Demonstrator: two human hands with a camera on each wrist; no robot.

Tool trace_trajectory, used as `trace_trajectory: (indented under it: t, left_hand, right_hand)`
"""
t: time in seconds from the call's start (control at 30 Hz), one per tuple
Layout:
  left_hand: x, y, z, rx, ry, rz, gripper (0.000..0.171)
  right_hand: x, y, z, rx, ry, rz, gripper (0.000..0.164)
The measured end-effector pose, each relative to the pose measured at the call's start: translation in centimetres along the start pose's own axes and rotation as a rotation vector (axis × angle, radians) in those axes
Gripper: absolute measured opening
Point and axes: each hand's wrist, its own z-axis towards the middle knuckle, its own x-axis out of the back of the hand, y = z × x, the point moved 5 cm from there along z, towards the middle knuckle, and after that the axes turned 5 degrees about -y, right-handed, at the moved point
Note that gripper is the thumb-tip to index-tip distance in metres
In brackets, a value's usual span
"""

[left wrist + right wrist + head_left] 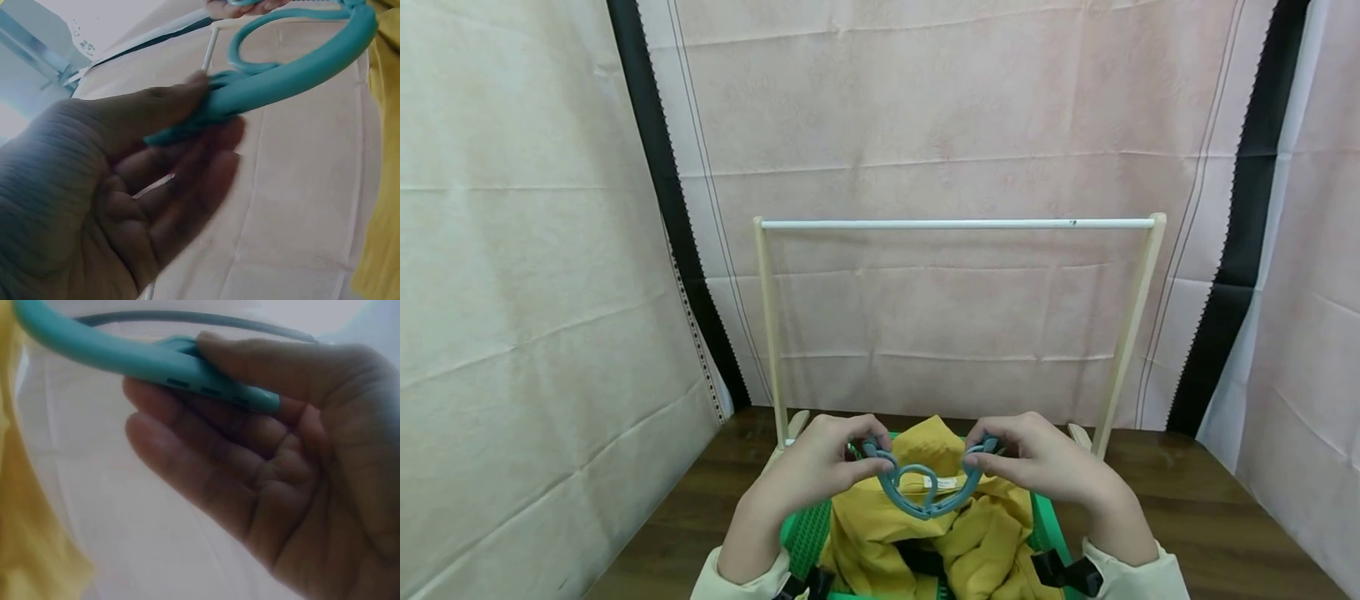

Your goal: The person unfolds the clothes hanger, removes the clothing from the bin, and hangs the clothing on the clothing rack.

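A teal plastic clothes hanger [952,502], bent upward at both arms with a looped part at its middle, is held over a yellow garment [872,525]. My left hand [823,460] pinches the end of one arm between thumb and fingers; the left wrist view shows this hanger [294,81] end close up. By its other end my right hand [1047,454] pinches the hanger, thumb on top and fingers beneath, as the right wrist view shows. The garment lies bunched in a green basket [805,537], with a white label at its collar.
Behind the basket stands a rack with a white horizontal bar [955,224] on two cream posts. The brown wooden table [1195,517] extends to both sides. Pale cloth walls [550,250] with black strips enclose the back and sides.
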Motion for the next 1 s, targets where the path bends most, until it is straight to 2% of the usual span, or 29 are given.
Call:
trace_trajectory:
  t: [0.17,0.27,0.53,0.7,0.87,1.0]
  left_hand:
    - [-0.4,-0.7,0.0,0.076,-0.105,0.053,0.012]
    - [-0.7,-0.8,0.0,0.086,-0.136,0.094,0.010]
    - [-1.7,-1.1,0.2,0.130,-0.241,0.110,0.013]
    - [-1.9,-0.9,0.2,0.132,-0.255,0.129,0.011]
    - [-1.9,-0.6,0.2,0.139,-0.250,0.158,0.009]
    - [-2.0,-0.3,0.3,0.126,-0.247,0.186,0.008]
  right_hand:
    - [0.4,-0.1,-0.2,0.050,0.037,0.017,0.004]
    - [0.4,-0.2,-0.2,0.078,0.052,0.027,0.004]
    - [0.4,-0.2,-0.3,0.080,0.059,0.038,0.004]
    - [0.2,0.1,-0.4,0.029,0.032,0.056,0.004]
    - [0.0,0.4,-0.2,-0.073,-0.005,-0.058,0.006]
    - [-0.5,0.4,0.2,-0.113,-0.049,-0.118,0.013]
